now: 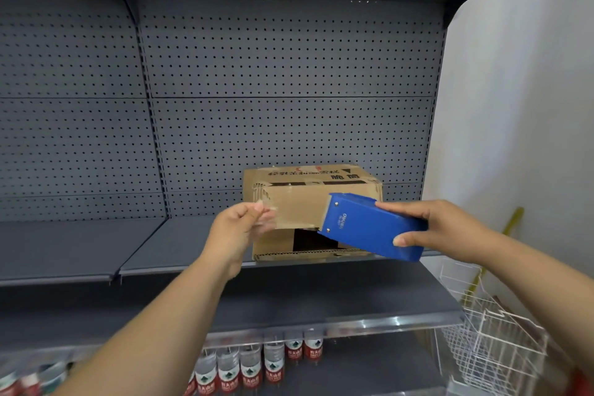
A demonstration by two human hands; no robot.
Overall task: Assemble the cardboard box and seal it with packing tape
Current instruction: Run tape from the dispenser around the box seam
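A brown cardboard box [308,190] rests on a dark grey shelf [180,241], its near side showing a dark gap between the flaps. My right hand [434,228] grips a blue tape dispenser [369,228] in front of the box. A strip of clear packing tape [295,212] stretches left from the dispenser's mouth. My left hand [238,228] pinches the free end of that tape between thumb and fingers, level with the box's near face.
Grey pegboard [273,90] backs the shelf. A lower shelf holds several water bottles [250,366] with red labels. A white wire basket [495,344] stands at the lower right beside a white wall [520,106].
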